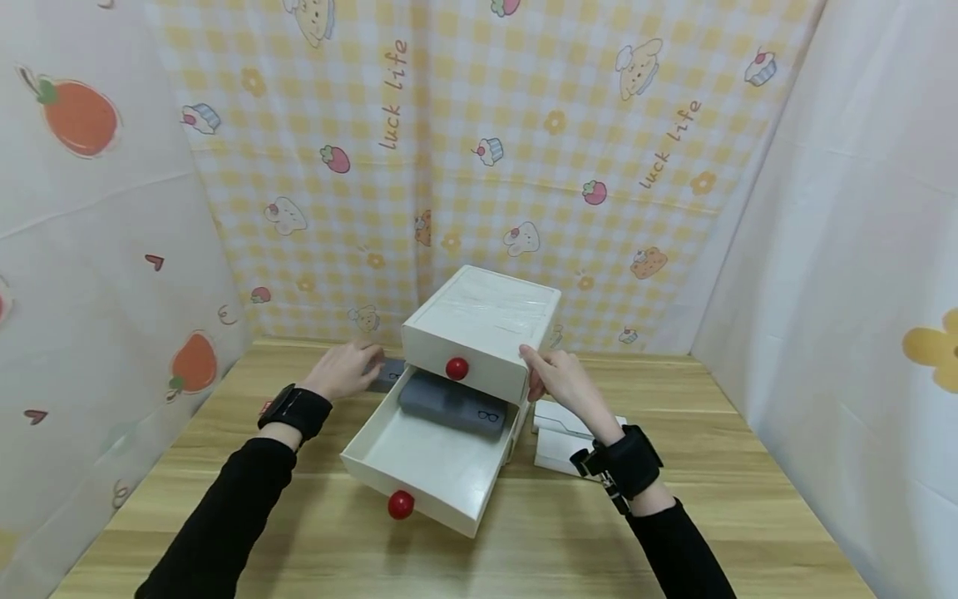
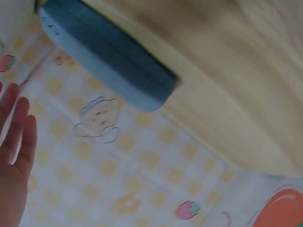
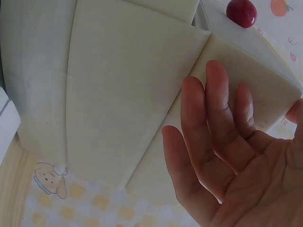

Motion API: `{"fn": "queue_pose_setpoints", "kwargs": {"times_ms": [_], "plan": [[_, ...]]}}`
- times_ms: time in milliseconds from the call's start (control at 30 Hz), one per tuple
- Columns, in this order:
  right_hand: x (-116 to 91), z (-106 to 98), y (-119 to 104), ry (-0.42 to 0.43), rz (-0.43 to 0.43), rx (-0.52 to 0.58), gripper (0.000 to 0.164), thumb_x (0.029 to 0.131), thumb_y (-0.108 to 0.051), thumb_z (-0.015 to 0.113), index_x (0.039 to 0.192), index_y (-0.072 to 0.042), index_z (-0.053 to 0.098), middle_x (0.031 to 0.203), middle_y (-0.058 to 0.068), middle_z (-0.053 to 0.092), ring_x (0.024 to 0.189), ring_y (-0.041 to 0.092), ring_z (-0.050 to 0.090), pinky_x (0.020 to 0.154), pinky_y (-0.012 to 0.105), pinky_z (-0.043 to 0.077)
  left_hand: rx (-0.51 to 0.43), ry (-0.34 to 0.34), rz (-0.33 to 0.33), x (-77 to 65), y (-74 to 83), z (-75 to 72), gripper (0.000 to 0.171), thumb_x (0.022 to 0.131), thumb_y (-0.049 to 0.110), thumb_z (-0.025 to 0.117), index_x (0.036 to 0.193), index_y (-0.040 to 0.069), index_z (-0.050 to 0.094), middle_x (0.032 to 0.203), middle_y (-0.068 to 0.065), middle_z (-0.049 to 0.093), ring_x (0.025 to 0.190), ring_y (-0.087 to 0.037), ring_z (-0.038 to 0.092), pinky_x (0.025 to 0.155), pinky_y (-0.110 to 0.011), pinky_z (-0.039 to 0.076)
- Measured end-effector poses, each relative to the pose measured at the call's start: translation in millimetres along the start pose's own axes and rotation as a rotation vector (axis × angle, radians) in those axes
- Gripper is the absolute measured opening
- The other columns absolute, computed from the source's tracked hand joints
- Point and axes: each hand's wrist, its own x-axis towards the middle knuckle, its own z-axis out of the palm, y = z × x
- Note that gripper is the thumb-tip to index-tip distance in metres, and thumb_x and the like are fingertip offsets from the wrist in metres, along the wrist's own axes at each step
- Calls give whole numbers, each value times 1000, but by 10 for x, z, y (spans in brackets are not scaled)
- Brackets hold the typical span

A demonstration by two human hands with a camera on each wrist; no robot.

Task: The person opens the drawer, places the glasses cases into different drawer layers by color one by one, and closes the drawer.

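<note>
A white two-drawer chest with red round knobs stands mid-table, its top drawer closed. Its lower drawer is pulled out, and a grey glasses case with a glasses print lies at the back of it. To the left of the chest, a second grey glasses case sits on the table. My left hand is beside that second case, fingers extended and apart from it in the left wrist view. My right hand touches the chest's upper right side near the front corner, fingers loosely extended.
White folded-flap items lie right of the chest, under my right forearm. A yellow checked curtain hangs behind the wooden table, with white printed cloth at both sides. The pulled-out drawer juts toward the front.
</note>
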Motion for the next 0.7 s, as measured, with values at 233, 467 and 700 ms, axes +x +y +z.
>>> {"fn": "queue_pose_setpoints", "kwargs": {"times_ms": [233,467,700], "plan": [[8,20,18,1,6,11,65,96,-59,35,68,-8,65,63,3,69,63,16,66,67,28,47,25,-125,-74,7,-171,312,45,88,21,64,126,-2,54,125,-24,56,118,-43,51,96,-54,43],[23,33,24,17,2,-18,66,97,-58,35,64,-8,64,62,4,68,62,15,65,66,27,47,-15,-233,-172,-55,-178,495,59,91,27,61,141,2,41,144,-22,42,136,-44,32,106,-63,29],[26,19,22,17,4,-23,66,97,-57,34,64,-8,63,62,5,69,62,14,63,66,27,46,16,-323,-265,-37,-176,592,71,92,44,56,149,12,28,155,-21,23,143,-44,17,104,-75,14]]}}
